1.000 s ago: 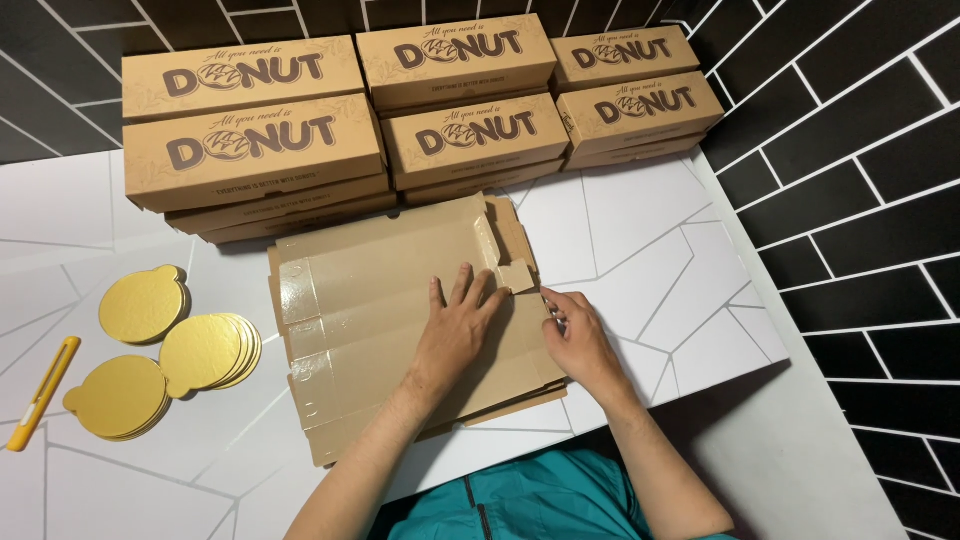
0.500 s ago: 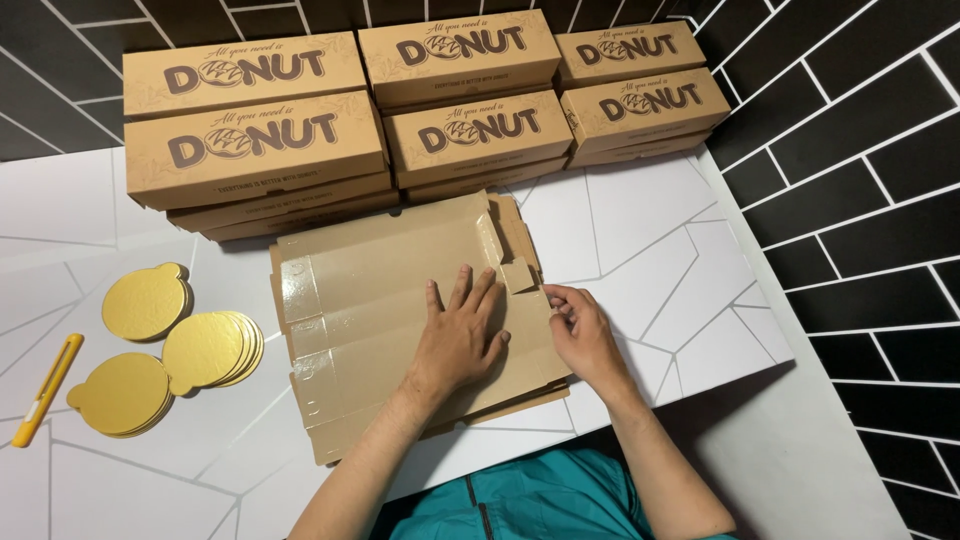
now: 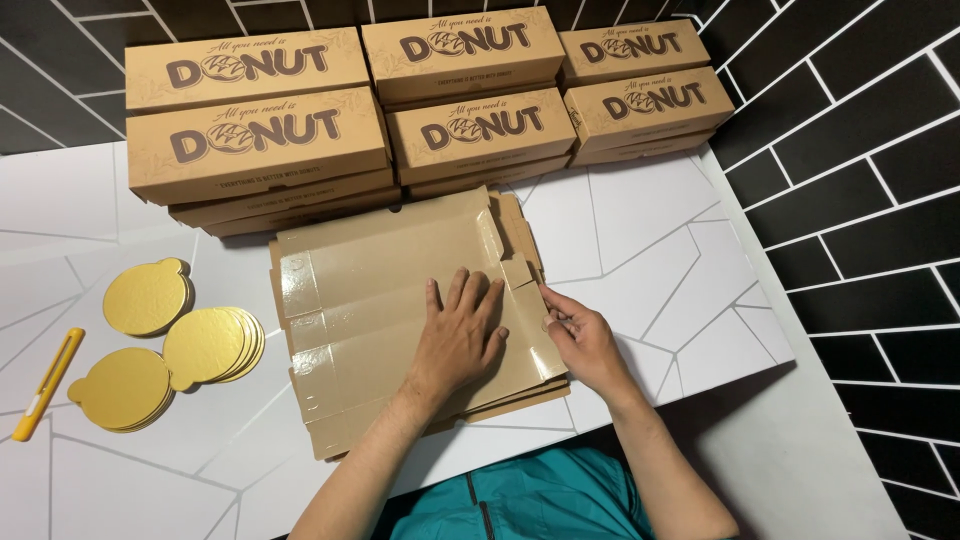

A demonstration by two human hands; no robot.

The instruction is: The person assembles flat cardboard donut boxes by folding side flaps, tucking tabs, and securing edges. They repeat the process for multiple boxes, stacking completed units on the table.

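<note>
Left hand flat on brown flattened cartons; right hand pinching edge.

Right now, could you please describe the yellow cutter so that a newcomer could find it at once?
Start at the white table and go to its left edge, past the gold discs. The cutter lies there alone, slanted. It is the only long, thin, bright yellow thing; its neighbours are round and gold.

Flat brown box blanks lie stacked under the left hand; beyond it, assembled brown printed boxes stand stacked.
</note>
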